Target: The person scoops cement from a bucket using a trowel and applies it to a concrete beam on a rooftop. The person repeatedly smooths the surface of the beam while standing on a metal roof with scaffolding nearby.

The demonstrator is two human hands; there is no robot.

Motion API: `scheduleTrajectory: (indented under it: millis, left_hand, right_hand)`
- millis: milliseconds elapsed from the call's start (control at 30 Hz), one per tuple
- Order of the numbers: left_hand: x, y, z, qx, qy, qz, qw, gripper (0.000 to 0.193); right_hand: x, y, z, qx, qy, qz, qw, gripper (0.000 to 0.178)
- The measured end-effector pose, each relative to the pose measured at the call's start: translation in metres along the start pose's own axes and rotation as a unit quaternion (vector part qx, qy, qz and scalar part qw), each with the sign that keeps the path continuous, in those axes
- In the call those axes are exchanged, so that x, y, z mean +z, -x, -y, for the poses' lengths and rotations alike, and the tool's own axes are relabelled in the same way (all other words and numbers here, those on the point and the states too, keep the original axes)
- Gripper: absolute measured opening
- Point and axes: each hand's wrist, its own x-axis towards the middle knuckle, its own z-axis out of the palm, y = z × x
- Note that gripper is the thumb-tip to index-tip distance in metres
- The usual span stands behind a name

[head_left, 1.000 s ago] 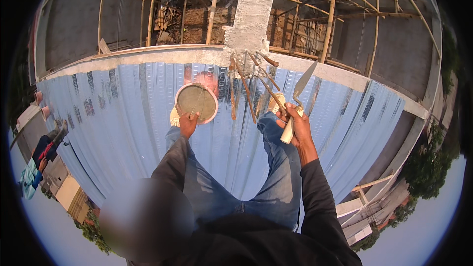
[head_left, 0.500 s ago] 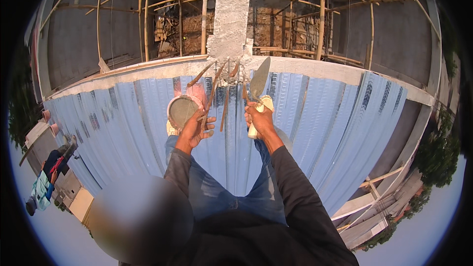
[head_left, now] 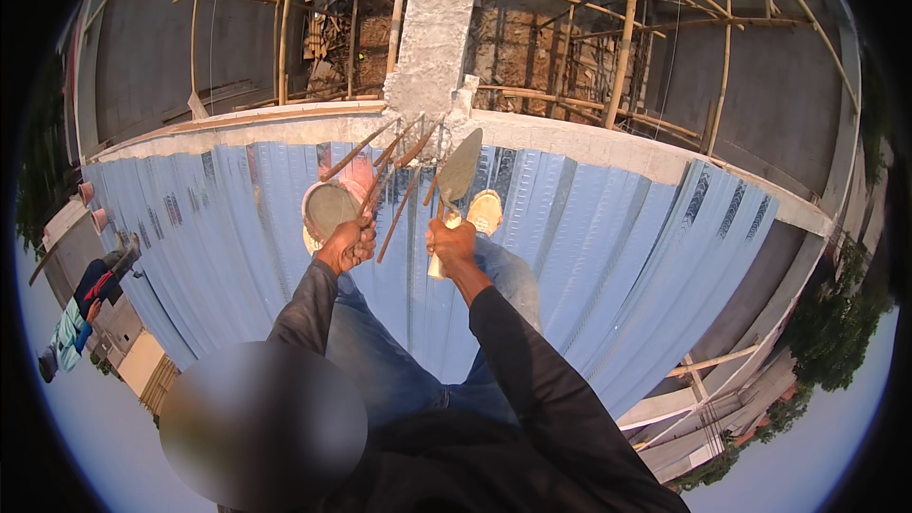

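My right hand [head_left: 452,243] is wrapped round the pale handle of a pointing trowel [head_left: 460,167]. Its grey blade points up and away, near the concrete edge. On the left, my left hand [head_left: 350,245] is closed round the near end of a rusty steel bar [head_left: 377,179] that slants out of the concrete. Just beyond that hand stands a pink bucket [head_left: 310,209] with grey mortar [head_left: 332,208] inside. Other bent rusty bars [head_left: 350,154] stick out toward me around the beam's end.
Blue corrugated metal decking [head_left: 579,247] lies under my feet, bordered by a concrete edge [head_left: 589,140]. A rough concrete beam [head_left: 435,28] runs away from it over a drop with bamboo scaffolding [head_left: 622,47]. Another person [head_left: 74,328] is at the far left.
My left hand has gone from open fingers beside the bars to a closed grip on one. The trowel and my right hand have shifted left in view.
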Motion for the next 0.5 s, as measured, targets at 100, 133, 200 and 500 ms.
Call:
scheduleTrajectory:
  millis: [100, 133, 200, 500]
  left_hand:
    - [-0.003, -0.009, 0.007, 0.021, 0.005, -0.009, 1.0, 0.031]
    - [-0.001, -0.011, 0.009, 0.027, 0.011, -0.01, 1.0, 0.031]
    - [0.003, -0.008, 0.012, 0.02, 0.012, -0.025, 0.999, 0.03]
    - [-0.001, -0.023, 0.02, 0.033, 0.046, -0.066, 0.996, 0.024]
  right_hand:
    - [-0.001, -0.001, 0.002, -0.003, -0.034, 0.023, 0.999, 0.012]
    - [-0.002, -0.002, 0.002, -0.007, -0.033, 0.024, 0.999, 0.013]
    - [-0.002, -0.001, 0.0, -0.008, 0.008, 0.006, 1.0, 0.013]
    - [-0.003, 0.0, 0.013, -0.019, 0.131, -0.013, 0.991, 0.013]
